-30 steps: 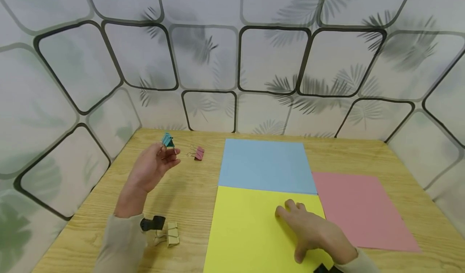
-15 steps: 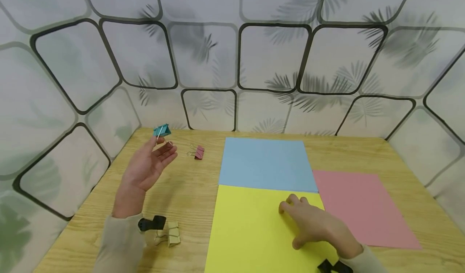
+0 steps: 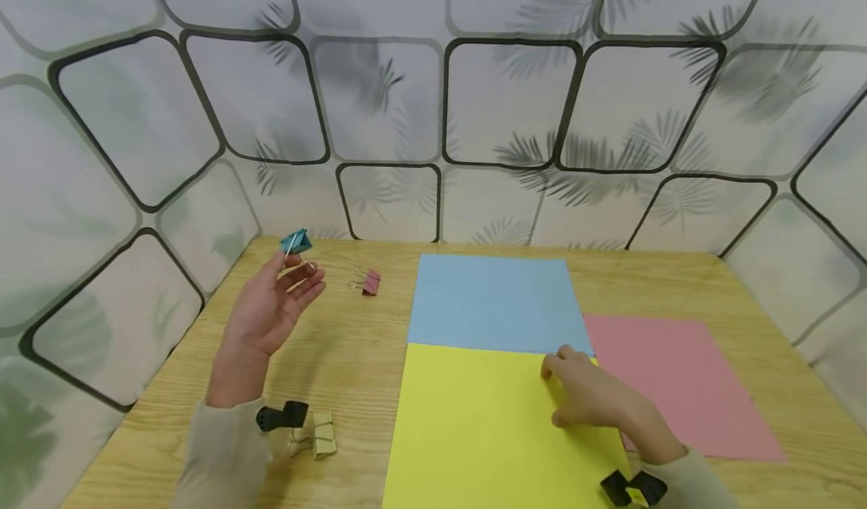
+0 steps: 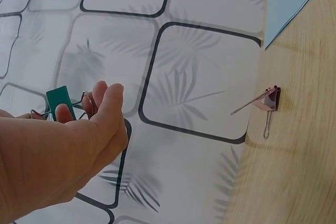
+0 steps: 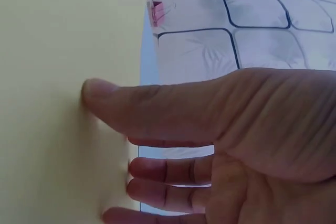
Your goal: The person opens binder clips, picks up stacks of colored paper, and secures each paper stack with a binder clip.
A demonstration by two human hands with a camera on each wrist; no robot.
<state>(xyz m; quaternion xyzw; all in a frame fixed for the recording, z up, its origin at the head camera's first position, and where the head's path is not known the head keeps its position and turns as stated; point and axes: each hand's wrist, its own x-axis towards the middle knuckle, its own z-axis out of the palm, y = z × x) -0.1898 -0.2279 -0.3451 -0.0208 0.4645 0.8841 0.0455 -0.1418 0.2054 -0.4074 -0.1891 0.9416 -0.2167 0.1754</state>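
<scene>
My left hand (image 3: 260, 309) is raised over the table's far left part and holds a teal binder clip (image 3: 296, 242) by its wire handles. The left wrist view shows the clip's flat teal face (image 4: 59, 98) among the fingers, with one wire loop near the fingertips. My right hand (image 3: 599, 394) touches the yellow sheet (image 3: 467, 434) near its upper right corner, thumb and fingertips down on the paper. Above the yellow sheet lies a blue sheet (image 3: 494, 302), edge to edge with it. To the right, a pink sheet (image 3: 691, 388) is partly hidden by my right forearm.
A pink binder clip (image 3: 370, 283) sits on the wooden table (image 3: 359, 358) just right of my left hand. Beside the left wrist stands a pale yellow binder clip (image 3: 323, 435). Patterned wall covering (image 3: 386, 117) encloses the table behind and on both sides.
The left hand has shifted slightly up and left, turning the teal clip so its handles point down. My right hand has slid up and right toward the yellow sheet's corner.
</scene>
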